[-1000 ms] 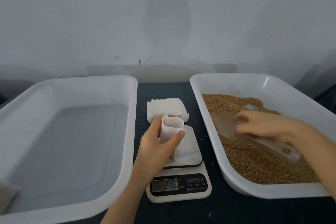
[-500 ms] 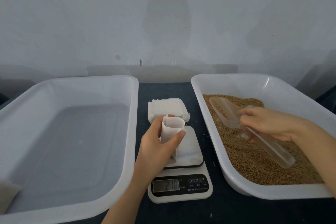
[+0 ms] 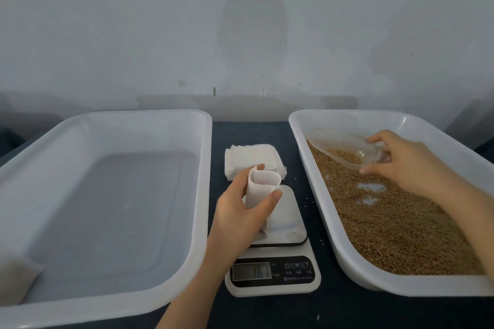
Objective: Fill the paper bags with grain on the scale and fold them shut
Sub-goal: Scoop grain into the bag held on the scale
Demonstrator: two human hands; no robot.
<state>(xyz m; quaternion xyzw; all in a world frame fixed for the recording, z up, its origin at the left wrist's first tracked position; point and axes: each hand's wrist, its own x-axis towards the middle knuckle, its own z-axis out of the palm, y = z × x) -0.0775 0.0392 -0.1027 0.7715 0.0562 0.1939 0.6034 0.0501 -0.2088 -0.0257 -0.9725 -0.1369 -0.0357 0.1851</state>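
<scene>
Your left hand (image 3: 240,218) is curled round a paper bag (image 3: 260,189), thumb on the near side and fingers behind. The bag stands upright on the platform of the scale (image 3: 290,211) with its mouth held open upward.

Your right hand (image 3: 409,165) grips a clear plastic scoop (image 3: 344,145) at its handle end, fingers over the top, thumb beneath. The scoop's open end points left. It carries a small heap of grain (image 3: 401,230) in its bowl and sits low over the far left part of the grain bed. I cannot tell whether it touches.

Grain covers most of the right tray (image 3: 347,120). Bare patches of tray floor show just near your right hand.

The scale's display is lit, but its digits are too blurred to read.

A stack of flat white bags (image 3: 248,155) lies just behind the scale. A few loose kernels lie on the dark bench (image 3: 267,310) between the scale and the right tray.

The left tray (image 3: 204,195) sits beside the scale. A white packet (image 3: 16,278) lies in its near left corner, cut off by the frame edge.
</scene>
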